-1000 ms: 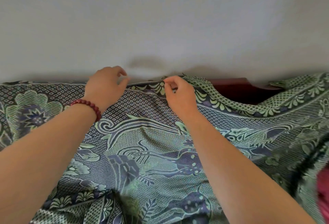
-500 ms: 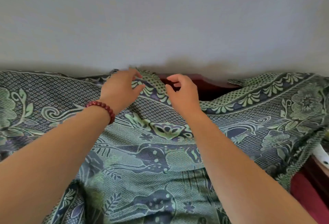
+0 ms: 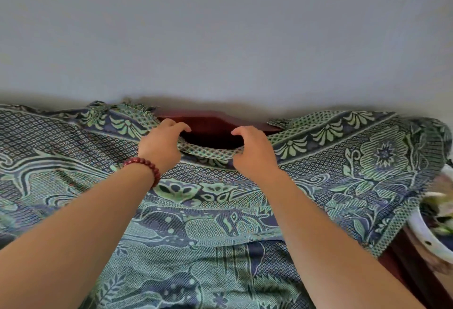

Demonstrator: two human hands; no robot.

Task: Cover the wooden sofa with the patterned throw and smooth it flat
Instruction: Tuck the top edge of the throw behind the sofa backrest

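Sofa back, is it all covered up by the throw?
No, dark red wood of the sofa back shows between the left hand and right hand, where the throw sags.

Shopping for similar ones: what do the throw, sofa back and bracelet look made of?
Throw: woven fabric, matte, weave and fringed edge visible. Sofa back: dark red wood, smooth, probably lacquered. Bracelet: round dark-red beads, slightly glossy; wood or stone, unclear.

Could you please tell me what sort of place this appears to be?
Most likely a room in a home, perhaps a living room. A patterned throw is draped over a dark red wooden sofa that stands against a plain pale wall. A blurred white bowl sits at the right edge.
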